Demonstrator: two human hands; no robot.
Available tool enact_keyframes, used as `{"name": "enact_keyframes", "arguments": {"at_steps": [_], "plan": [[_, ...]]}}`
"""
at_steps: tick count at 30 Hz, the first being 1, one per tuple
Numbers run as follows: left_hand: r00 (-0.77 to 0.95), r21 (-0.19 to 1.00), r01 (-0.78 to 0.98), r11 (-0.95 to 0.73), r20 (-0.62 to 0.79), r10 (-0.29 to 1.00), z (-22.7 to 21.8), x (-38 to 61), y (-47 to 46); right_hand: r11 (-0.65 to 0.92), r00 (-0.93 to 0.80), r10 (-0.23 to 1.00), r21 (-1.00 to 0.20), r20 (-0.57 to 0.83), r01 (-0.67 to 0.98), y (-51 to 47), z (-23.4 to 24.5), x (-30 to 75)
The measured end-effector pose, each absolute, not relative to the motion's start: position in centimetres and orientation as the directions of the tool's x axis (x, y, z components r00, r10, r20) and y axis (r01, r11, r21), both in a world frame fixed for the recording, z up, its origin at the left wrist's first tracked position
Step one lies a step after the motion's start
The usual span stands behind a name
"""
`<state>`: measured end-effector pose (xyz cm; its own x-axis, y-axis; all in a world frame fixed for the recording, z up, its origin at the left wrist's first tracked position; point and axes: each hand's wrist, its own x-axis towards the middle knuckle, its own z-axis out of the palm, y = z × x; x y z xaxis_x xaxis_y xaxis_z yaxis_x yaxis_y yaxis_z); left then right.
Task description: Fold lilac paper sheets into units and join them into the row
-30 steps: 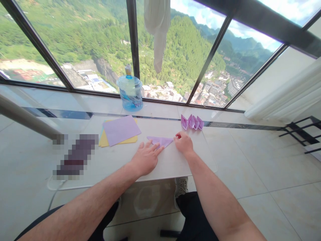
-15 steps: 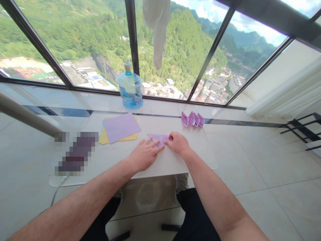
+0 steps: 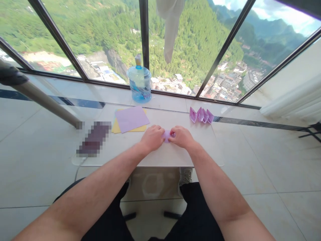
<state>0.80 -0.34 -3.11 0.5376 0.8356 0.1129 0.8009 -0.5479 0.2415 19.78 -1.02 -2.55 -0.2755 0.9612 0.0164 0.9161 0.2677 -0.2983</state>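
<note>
Between my hands is a small folded sheet of purple paper (image 3: 167,136), just over the white table; only its middle shows. My left hand (image 3: 153,137) grips its left side, fingers curled round the edge. On the other side, my right hand (image 3: 182,136) pinches the right part with bent fingers. Several folded purple paper pieces (image 3: 201,115) stand in a row at the table's back right. To the left of my hands lies a flat purple sheet (image 3: 132,119) on top of yellow paper (image 3: 116,127).
The low white table (image 3: 175,156) bears a blurred-out dark object (image 3: 94,139) with a cable at its left. A large blue water bottle (image 3: 139,83) stands behind the table by the window. A grey pole (image 3: 50,100) slants in from the left.
My left hand has gone from lying flat with spread fingers to gripping the folded paper's left side. My right hand still holds the right side. The whole view has shifted slightly.
</note>
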Motion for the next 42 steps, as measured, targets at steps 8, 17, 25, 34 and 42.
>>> {"name": "enact_keyframes", "arguments": {"at_steps": [8, 17, 25, 34, 42], "plan": [[0.508, 0.202, 0.842, -0.500, 0.014, 0.861, -2.0, 1.2, 0.3, 0.224, -0.253, 0.967, -0.361, -0.036, 0.905, -0.1, -2.3, 20.3], [0.507, 0.243, 0.831, -0.500, 0.037, 0.861, -2.4, 1.0, 0.9, 0.319, -0.345, 0.938, -0.330, -0.022, 0.888, 0.2, -2.1, 20.3], [0.460, 0.366, 0.808, -0.463, 0.100, 0.882, -3.2, 0.7, 1.6, 0.296, -0.296, 0.953, -0.405, 0.066, 0.865, 0.4, -3.3, 20.5], [0.514, 0.430, 0.752, -0.500, 0.091, 0.853, -3.9, 0.2, 2.1, 0.302, -0.285, 0.953, -0.446, 0.105, 0.843, 0.7, -4.0, 20.9], [0.594, 0.373, 0.726, -0.578, 0.084, 0.800, -3.6, 0.3, 1.4, 0.330, -0.328, 0.941, -0.460, 0.087, 0.824, 0.6, -4.1, 21.9]]}}
